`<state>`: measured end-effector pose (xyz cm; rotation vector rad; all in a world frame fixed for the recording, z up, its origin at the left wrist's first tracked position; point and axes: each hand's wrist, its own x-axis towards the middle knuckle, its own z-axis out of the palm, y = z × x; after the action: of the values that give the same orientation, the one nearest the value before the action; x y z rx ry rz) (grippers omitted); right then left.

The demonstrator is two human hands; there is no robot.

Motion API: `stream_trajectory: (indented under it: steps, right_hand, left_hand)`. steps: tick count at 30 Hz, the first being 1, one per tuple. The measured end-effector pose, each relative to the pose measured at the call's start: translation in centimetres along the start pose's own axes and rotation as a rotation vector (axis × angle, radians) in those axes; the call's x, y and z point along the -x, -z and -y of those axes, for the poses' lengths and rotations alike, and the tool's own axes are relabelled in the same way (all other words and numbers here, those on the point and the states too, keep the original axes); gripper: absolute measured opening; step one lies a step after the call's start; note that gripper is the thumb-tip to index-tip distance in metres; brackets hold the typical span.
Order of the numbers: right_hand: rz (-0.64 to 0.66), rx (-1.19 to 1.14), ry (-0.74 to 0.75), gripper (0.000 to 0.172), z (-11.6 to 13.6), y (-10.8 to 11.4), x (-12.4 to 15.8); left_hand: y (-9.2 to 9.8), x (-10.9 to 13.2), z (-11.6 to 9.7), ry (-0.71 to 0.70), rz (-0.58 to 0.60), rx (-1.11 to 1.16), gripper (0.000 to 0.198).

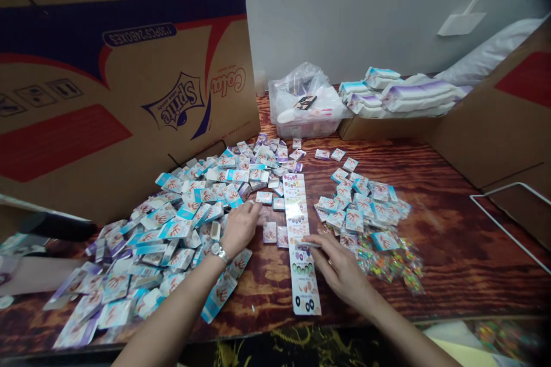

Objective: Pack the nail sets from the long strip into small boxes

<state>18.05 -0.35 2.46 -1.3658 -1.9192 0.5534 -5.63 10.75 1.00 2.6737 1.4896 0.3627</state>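
My left hand [241,228], with a silver wristwatch [220,253] on its wrist, lies palm down at the edge of a large heap of small white-and-blue printed boxes [172,229]. Its fingertips are close to a loose box [264,197]. My right hand [340,268] is at the right, its fingertips pinching the edge of a long printed card strip [301,243] that lies lengthwise on the table. A smaller pile of the same boxes [359,206] sits beyond that hand, partly on a clear bag of colourful small pieces [390,269].
A reddish wood-grain table [447,275] bears everything. Cardboard drink-carton sheets [129,80] stand along the left and back right. At the back are a plastic tub under clear wrap [305,114] and a cardboard box with white-and-purple packets [400,97]. A white wire frame [508,218] lies at the right.
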Motion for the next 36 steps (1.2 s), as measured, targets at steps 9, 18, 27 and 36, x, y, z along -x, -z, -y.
stream_trajectory:
  steps: [9,18,27,36]
  right_hand:
    - [-0.074,-0.019,0.086,0.016,1.4,-0.3,-2.5]
    - [-0.203,0.428,0.599,0.030,1.0,0.1,-3.3]
    - [-0.073,0.580,0.773,0.025,1.2,1.0,-2.7]
    - [0.014,0.267,0.522,0.030,0.3,0.2,-2.4]
  left_hand:
    - [2.4,-0.7,0.9,0.530,-0.227,0.954,0.030]
    - [1.8,2.0,-3.3,0.625,-0.011,1.363,0.040]
    - [2.6,3.5,-4.7,0.637,0.052,1.362,0.040]
    - [2.2,4.1,-5.3,0.668,0.120,1.443,0.040]
